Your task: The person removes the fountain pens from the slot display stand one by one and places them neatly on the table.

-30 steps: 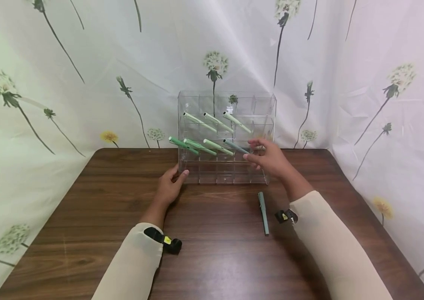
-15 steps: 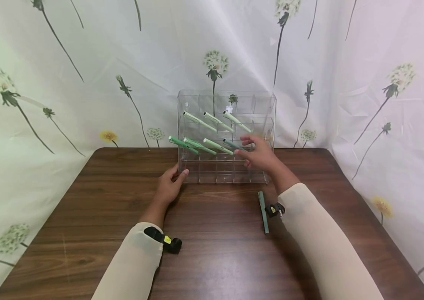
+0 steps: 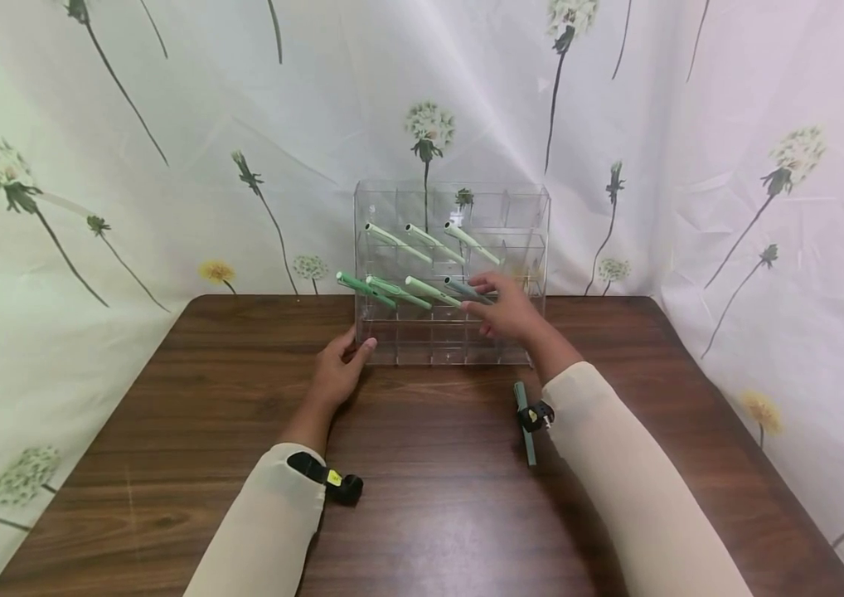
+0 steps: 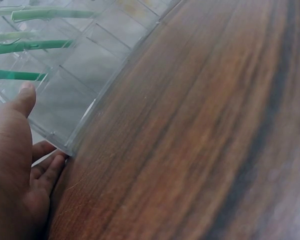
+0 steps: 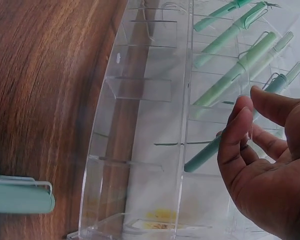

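A clear acrylic pen stand (image 3: 414, 351) with tiered slots stands at the back of the table. Its left side is held by my left hand (image 3: 338, 366), thumb in front and fingers behind the lower corner, as the left wrist view shows. My right hand (image 3: 507, 311) reaches into the stand, thumb and fingers curled round a blue-green pen (image 5: 202, 156), the rightmost in its row. Left of that pen lean a dark green pen (image 3: 362, 290), a mid-green pen (image 3: 395, 292) and a light green pen (image 3: 429, 290). The right fingers partly hide the blue-green pen.
Three pale green pens (image 3: 433, 243) lean in the tier above. A loose teal pen (image 3: 529, 449) lies on the brown wooden table (image 3: 422, 497), partly under the right wrist camera (image 3: 537, 416) in the head view. A floral curtain (image 3: 303, 108) hangs behind the stand.
My right hand has moved left along the blue-green pen, from its lower end farther up. The left hand, the stand and the pens look unmoved.
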A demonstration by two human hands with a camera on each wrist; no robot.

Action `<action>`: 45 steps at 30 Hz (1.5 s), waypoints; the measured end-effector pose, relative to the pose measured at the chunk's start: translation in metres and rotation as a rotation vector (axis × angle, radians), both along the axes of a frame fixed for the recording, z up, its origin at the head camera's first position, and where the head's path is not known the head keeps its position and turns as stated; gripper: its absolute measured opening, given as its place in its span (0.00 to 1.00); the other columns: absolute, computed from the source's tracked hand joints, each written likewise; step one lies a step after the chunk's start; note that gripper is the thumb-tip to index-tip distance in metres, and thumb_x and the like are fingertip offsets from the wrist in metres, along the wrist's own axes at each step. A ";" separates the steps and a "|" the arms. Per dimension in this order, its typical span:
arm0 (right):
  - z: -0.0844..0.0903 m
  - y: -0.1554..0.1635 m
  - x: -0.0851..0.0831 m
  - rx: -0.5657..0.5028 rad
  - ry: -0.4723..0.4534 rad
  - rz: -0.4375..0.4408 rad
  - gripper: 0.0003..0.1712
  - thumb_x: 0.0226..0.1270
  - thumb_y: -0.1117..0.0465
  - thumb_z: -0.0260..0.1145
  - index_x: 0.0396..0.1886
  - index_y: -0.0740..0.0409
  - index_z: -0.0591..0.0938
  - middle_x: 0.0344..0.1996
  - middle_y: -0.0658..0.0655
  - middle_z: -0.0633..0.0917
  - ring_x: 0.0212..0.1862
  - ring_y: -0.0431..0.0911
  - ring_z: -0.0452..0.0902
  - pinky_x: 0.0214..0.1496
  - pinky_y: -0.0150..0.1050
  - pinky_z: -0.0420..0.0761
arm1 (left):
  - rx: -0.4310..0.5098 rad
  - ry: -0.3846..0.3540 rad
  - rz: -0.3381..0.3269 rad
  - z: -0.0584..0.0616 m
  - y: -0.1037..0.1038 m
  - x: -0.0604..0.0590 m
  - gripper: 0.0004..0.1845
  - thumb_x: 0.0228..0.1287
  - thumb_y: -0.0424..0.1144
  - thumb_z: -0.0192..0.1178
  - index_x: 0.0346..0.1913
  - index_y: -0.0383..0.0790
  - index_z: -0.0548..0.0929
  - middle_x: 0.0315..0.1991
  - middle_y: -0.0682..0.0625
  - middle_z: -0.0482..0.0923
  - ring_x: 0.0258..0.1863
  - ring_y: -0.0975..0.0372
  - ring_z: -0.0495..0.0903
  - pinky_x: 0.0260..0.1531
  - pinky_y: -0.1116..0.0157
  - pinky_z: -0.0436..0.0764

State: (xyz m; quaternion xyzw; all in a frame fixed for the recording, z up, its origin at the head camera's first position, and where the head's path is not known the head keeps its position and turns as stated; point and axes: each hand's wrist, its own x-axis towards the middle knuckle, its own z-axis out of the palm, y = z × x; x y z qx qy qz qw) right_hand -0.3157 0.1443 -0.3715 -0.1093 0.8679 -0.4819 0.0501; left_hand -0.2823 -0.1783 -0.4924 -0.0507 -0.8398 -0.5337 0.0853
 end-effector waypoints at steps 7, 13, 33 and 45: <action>-0.004 -0.007 -0.002 -0.007 0.012 -0.028 0.26 0.81 0.59 0.70 0.74 0.55 0.78 0.70 0.66 0.79 0.26 0.47 0.85 0.45 0.63 0.93 | 0.007 -0.002 -0.001 -0.001 -0.001 0.001 0.33 0.83 0.54 0.63 0.83 0.48 0.71 0.72 0.36 0.81 0.73 0.46 0.80 0.74 0.46 0.80; -0.007 -0.008 -0.002 -0.042 0.034 -0.052 0.23 0.83 0.58 0.67 0.72 0.58 0.80 0.68 0.67 0.80 0.22 0.43 0.82 0.43 0.65 0.92 | 0.000 -0.006 -0.004 -0.001 0.000 0.002 0.35 0.82 0.56 0.62 0.84 0.49 0.71 0.71 0.38 0.82 0.73 0.46 0.80 0.74 0.45 0.80; -0.004 -0.011 -0.002 -0.052 0.129 -0.120 0.16 0.80 0.60 0.71 0.61 0.61 0.89 0.55 0.64 0.86 0.17 0.43 0.75 0.23 0.41 0.84 | 0.004 -0.015 -0.003 0.000 0.000 0.004 0.35 0.83 0.55 0.61 0.85 0.49 0.69 0.73 0.38 0.80 0.74 0.46 0.79 0.75 0.46 0.79; -0.001 -0.015 -0.001 -0.099 0.261 -0.190 0.17 0.80 0.58 0.71 0.61 0.61 0.89 0.60 0.65 0.84 0.57 0.53 0.81 0.52 0.44 0.86 | 0.008 0.003 -0.008 0.002 0.001 0.004 0.34 0.84 0.52 0.62 0.84 0.47 0.69 0.73 0.37 0.80 0.73 0.46 0.80 0.74 0.46 0.80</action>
